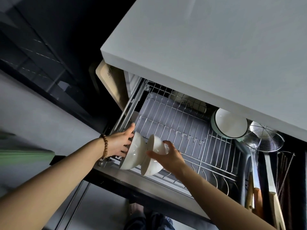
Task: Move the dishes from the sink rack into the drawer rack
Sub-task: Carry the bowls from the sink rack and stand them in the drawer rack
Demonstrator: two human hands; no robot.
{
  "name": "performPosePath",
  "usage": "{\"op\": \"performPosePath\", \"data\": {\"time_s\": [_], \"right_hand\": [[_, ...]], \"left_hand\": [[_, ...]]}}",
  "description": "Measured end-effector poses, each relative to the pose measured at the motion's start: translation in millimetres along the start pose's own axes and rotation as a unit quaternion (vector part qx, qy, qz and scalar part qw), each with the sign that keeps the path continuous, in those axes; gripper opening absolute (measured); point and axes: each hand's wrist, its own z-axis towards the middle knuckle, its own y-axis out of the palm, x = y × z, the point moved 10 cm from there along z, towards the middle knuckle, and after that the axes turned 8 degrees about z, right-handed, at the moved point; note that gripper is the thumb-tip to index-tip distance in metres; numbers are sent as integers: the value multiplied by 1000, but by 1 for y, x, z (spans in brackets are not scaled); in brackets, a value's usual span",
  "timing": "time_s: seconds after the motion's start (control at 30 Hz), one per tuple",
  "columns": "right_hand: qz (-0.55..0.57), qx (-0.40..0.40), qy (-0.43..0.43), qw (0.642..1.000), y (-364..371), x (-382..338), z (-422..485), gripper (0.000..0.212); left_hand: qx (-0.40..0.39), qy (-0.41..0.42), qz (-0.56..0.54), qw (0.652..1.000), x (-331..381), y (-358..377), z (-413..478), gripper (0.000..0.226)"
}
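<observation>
The pulled-out drawer rack [191, 128] is a wire grid over a grey tray beneath the white countertop. At its near left corner several white bowls stand on edge. My left hand [119, 143] grips the leftmost white bowl [134, 153] from behind, thumb on its upper rim. My right hand [167, 156] holds a second white bowl [157, 145], fingers curled over its base. A third white bowl [152, 166] leans below my right palm. The sink rack is out of view.
A stack of white bowls with a green outer one [229, 125] stands at the rack's far right. A wire skimmer [264, 138], wooden-handled utensils [272, 193] and chopsticks fill the right compartment. A cutting board [111, 83] stands left of the drawer. The white countertop [216, 47] overhangs.
</observation>
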Motion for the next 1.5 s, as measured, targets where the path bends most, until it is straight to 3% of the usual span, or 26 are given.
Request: {"op": "performPosePath", "data": {"time_s": [0.2, 0.43, 0.87, 1.0, 1.1, 1.23, 1.37, 1.5], "right_hand": [[-65, -18, 10, 998, 18, -11, -4, 83], [44, -12, 31, 998, 34, 3, 5, 86], [25, -49, 23, 998, 37, 6, 12, 103], [76, -73, 10, 994, 28, 6, 5, 108], [87, -60, -33, 994, -4, -7, -14, 86], [121, -40, -80, 989, -69, -20, -56, 70], [165, 16, -116, 979, -155, -14, -116, 66], [201, 81, -142, 966, -252, 14, -195, 81]], "left_hand": [[9, -8, -10, 1000, -2, -1, 1, 80], [10, -13, -15, 1000, -2, -2, 0, 80], [26, -17, -22, 999, 2, 0, -7, 77], [61, -5, 44, 997, 5, -6, -17, 75], [108, 53, 149, 982, 30, -12, -35, 48], [124, 157, 191, 961, 87, 12, -75, 58], [102, 249, 232, 935, 154, 78, -118, 48], [65, 315, 278, 905, 218, 175, -161, 48]]}}
